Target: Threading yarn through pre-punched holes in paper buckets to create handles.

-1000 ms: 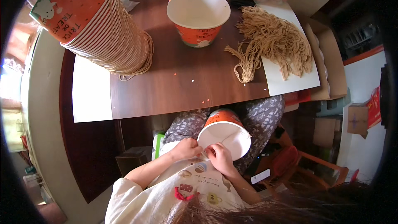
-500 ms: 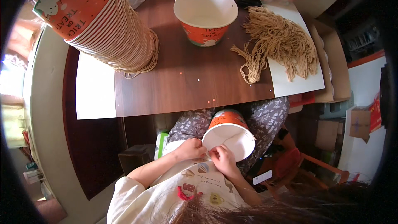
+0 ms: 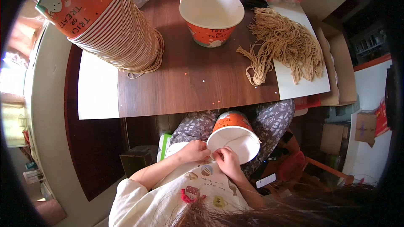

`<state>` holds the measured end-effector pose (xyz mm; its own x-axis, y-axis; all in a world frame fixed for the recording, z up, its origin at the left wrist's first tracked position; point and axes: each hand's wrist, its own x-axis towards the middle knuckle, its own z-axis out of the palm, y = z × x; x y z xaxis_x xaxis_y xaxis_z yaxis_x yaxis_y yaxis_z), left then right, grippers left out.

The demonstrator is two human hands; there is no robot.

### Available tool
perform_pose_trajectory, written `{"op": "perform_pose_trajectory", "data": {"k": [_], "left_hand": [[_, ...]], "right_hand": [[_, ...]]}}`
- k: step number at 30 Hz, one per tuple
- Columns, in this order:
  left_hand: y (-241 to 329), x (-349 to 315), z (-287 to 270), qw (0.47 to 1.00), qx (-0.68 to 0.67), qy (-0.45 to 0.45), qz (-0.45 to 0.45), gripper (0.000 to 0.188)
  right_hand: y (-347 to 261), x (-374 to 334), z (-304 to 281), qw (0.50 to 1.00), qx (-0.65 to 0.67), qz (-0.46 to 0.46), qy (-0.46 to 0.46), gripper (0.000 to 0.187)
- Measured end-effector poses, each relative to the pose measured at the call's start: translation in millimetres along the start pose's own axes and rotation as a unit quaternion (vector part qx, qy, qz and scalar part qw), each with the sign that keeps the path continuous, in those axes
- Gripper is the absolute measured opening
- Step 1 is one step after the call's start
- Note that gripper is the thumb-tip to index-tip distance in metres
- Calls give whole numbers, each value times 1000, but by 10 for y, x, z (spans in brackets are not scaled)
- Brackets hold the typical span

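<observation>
An orange paper bucket with a white inside (image 3: 234,139) rests on my lap below the table edge, its mouth turned toward me. My left hand (image 3: 193,151) pinches its near rim from the left. My right hand (image 3: 228,163) grips the same rim just beside it, fingers closed on the edge. A thin tan string runs across the bucket's white inside. Both forearms come up from the lower edge over my white printed shirt.
On the brown table (image 3: 185,84) lie a leaning stack of orange buckets (image 3: 109,25) at the left, an upright open bucket (image 3: 211,16) at the back, and a bundle of tan strings (image 3: 282,44) on white paper at the right. Cardboard boxes (image 3: 364,128) stand at the right.
The view has shifted slightly. Both hands stay at the bucket's near rim, with the fingers working a little closer together.
</observation>
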<state>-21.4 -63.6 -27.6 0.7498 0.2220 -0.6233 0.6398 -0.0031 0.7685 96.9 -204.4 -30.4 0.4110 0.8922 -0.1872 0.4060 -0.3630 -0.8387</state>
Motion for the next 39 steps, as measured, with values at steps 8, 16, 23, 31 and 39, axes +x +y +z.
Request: {"op": "perform_pose_trajectory", "data": {"k": [8,16,23,31,39], "left_hand": [[-97,-19,-46,998,13,-15,53,29],[-106,11,74,997,-63,-33,14,25],[-123,2,97,982,-177,-30,63,20],[41,-22,-157,922,-362,-36,130,5],[236,13,-243,850,-454,-28,266,8]], "right_hand": [[9,-2,20,1000,11,-12,4,8],[11,6,13,1000,19,-12,9,9],[-200,58,-252,998,25,-40,-46,21],[-319,53,-515,944,-268,-186,-43,29],[-621,303,-550,931,-315,-181,11,29]]}}
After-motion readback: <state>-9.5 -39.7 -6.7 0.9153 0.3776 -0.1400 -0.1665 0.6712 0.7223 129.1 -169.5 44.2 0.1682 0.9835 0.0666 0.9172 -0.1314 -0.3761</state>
